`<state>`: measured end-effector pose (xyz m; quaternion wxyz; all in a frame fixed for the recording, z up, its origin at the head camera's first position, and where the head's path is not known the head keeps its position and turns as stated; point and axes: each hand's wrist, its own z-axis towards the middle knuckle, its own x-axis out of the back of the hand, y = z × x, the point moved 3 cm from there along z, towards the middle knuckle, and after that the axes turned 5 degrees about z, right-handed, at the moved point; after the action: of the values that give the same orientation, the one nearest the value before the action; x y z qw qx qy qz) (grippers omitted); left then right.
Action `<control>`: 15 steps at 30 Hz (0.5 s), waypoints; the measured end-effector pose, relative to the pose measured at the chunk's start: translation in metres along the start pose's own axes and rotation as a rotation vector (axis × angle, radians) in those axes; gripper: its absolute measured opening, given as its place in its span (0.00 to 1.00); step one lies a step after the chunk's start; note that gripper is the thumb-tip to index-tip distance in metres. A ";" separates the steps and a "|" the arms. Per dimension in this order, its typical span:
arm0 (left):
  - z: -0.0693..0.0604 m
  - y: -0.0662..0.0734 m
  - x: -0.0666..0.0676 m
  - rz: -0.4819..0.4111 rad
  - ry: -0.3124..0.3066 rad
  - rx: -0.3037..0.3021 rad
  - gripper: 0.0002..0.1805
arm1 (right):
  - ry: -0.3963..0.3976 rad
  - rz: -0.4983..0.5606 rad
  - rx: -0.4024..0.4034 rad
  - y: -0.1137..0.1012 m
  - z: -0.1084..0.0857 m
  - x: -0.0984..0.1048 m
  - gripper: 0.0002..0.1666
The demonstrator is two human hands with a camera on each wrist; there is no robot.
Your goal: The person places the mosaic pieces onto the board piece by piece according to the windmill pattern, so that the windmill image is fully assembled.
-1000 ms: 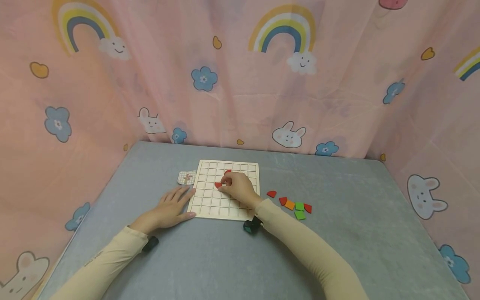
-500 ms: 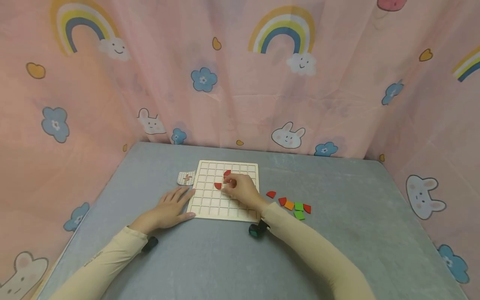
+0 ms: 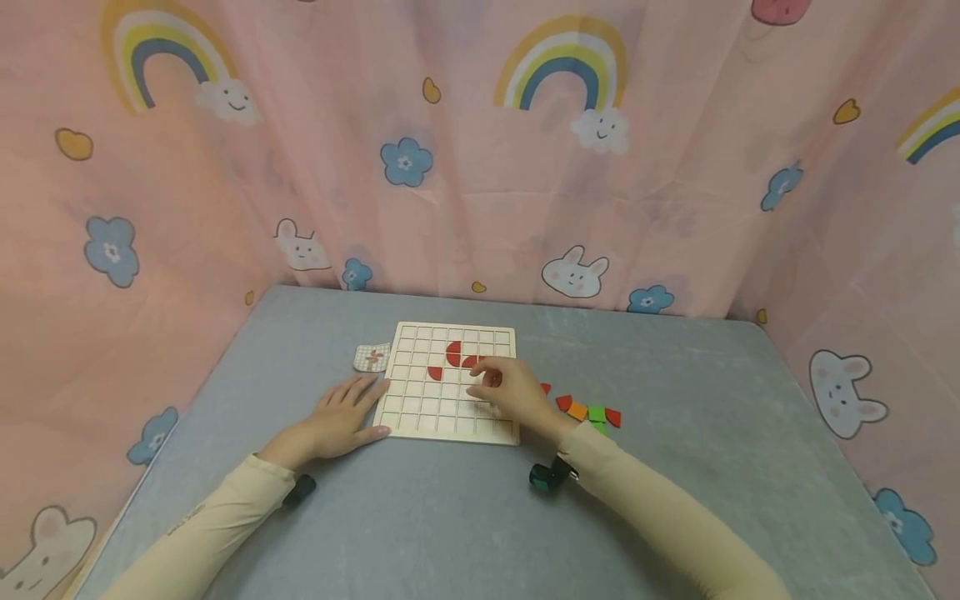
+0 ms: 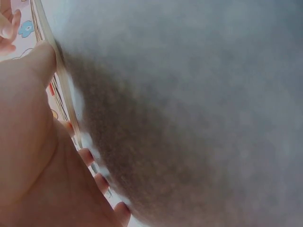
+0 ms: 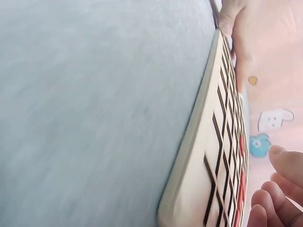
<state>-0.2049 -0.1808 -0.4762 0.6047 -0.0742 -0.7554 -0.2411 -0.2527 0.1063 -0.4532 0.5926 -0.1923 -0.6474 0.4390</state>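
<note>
A pale wooden grid board (image 3: 420, 408) lies on the table. Several red quarter-circle tiles (image 3: 435, 373) sit in its cells, around the upper middle. My left hand (image 3: 341, 421) lies flat at the board's left side, its thumb and fingertips touching the edge. Over the board's right part hovers my right hand (image 3: 517, 392), fingers loosely bent. In the right wrist view the thumb (image 5: 286, 161) and fingers stand apart with nothing seen between them. One red tile on the board is partly covered by this hand.
Right of the board lie loose tiles: red ones, an orange square (image 3: 577, 410) and green squares (image 3: 596, 413), partly behind the right hand. A small pattern card (image 3: 371, 357) lies beside the board's left edge. A pink curtain (image 3: 480, 208) surrounds the grey table (image 3: 420, 517).
My right hand has let go of a red tile in the board's upper middle and moved right, uncovering more red tiles there. The left hand stays where it was.
</note>
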 end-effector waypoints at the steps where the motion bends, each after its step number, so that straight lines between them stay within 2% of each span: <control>1: 0.000 0.000 0.000 0.000 0.002 -0.002 0.45 | -0.002 0.004 -0.014 0.002 -0.003 0.004 0.15; 15: 0.004 -0.005 -0.007 0.002 0.024 0.004 0.44 | 0.054 -0.012 -0.020 0.051 -0.035 0.065 0.15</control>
<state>-0.2087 -0.1820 -0.4844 0.6142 -0.0709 -0.7485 -0.2397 -0.2482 0.1963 -0.4580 0.6105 -0.2062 -0.6366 0.4236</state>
